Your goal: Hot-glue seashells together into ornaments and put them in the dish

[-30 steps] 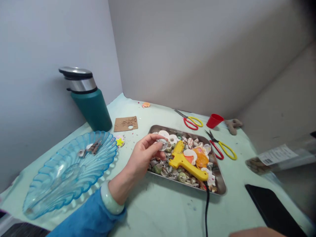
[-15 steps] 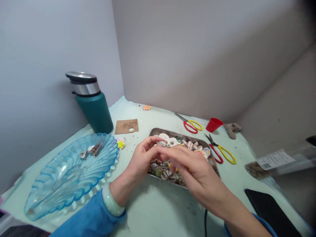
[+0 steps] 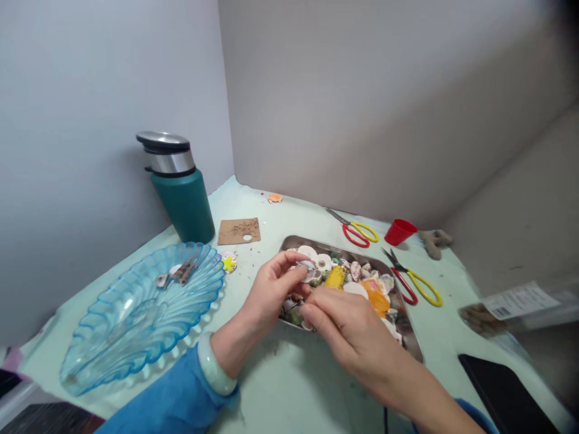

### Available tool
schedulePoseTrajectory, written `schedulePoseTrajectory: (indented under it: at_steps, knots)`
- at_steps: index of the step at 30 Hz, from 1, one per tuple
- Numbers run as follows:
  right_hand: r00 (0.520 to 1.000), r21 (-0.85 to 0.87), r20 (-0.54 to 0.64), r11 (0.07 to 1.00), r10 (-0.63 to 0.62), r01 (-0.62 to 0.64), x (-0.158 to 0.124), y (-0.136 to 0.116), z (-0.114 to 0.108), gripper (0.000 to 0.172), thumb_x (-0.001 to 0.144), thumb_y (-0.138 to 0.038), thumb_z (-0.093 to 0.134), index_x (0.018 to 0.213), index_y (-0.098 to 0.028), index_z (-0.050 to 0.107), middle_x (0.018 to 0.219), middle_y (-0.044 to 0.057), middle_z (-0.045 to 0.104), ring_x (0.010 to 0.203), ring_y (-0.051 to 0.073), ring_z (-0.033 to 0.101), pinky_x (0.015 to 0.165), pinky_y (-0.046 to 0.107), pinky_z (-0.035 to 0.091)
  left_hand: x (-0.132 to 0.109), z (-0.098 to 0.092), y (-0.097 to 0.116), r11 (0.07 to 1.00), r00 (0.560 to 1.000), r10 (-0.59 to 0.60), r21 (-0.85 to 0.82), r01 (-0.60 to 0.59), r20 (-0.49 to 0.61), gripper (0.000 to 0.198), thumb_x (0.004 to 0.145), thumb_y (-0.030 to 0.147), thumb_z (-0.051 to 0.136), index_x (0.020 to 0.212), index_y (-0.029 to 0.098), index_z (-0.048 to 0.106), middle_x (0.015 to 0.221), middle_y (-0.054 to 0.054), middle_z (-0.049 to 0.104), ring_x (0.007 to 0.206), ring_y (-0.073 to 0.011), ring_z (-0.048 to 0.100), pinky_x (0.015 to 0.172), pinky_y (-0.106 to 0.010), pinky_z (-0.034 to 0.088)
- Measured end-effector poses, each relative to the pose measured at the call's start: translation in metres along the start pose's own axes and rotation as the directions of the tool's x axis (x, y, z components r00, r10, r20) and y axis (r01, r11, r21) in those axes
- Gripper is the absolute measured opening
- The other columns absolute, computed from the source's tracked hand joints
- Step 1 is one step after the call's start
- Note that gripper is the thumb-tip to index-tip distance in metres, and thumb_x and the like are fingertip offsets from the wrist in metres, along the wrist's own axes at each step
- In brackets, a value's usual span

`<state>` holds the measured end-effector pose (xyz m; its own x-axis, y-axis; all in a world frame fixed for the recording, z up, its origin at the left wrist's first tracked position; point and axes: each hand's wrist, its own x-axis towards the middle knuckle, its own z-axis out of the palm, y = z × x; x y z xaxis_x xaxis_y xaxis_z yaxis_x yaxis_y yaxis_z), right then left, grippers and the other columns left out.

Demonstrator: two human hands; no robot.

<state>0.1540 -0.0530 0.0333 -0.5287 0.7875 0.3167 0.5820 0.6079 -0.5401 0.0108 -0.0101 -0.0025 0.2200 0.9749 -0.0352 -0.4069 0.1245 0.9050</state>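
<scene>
A small shell (image 3: 309, 270) is pinched in the left hand (image 3: 274, 295), with the grip closed on it by thumb and fingertips. It is held just over the near left part of the metal tray (image 3: 289, 241). The right hand (image 3: 350, 328) is laid over the yellow glue gun (image 3: 335, 277), and its grip cannot be told. A blue dish (image 3: 136, 313) is set on the bench (image 3: 289, 374) nearby.

Yellow tool (image 3: 335, 277) in the tray (image 3: 289, 240) mostly hidden under the right hand (image 3: 357, 331), blurred labelled bag (image 3: 515, 301) right of the tray, black slab (image 3: 502, 392) nearer, right of the tray, cut off below.
</scene>
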Motion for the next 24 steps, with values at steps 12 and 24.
schedulePoseTrajectory:
  at_steps: [12,24]
  knots:
    - [0.977,0.201,0.134,0.970,-0.164,0.135,-0.010,-0.041,-0.013,0.016,0.090,-0.011,0.051,0.095,-0.021,0.063,0.089,-0.001,0.070,0.079,0.012,0.065,0.075,0.020,0.049,0.001,0.000,-0.001,1.000,1.000,0.022,0.015,-0.022,0.015,0.020,0.075,0.028,0.067,0.092,0.018,0.062,0.086,-0.001,0.063,0.054,-0.0077,0.057,0.058,-0.024,0.047]
    - [0.977,0.265,-0.185,0.963,0.108,-0.056,-0.027,-0.065,0.111,0.019,0.082,-0.024,0.057,0.098,-0.014,0.058,0.075,0.007,0.065,0.061,0.020,0.061,0.056,0.031,0.049,0.028,0.003,0.038,0.947,0.933,0.311,0.138,-0.289,-0.183,0.015,0.073,0.018,0.062,0.087,0.014,0.058,0.074,0.001,0.058,0.048,-0.0057,0.053,0.051,-0.023,0.047]
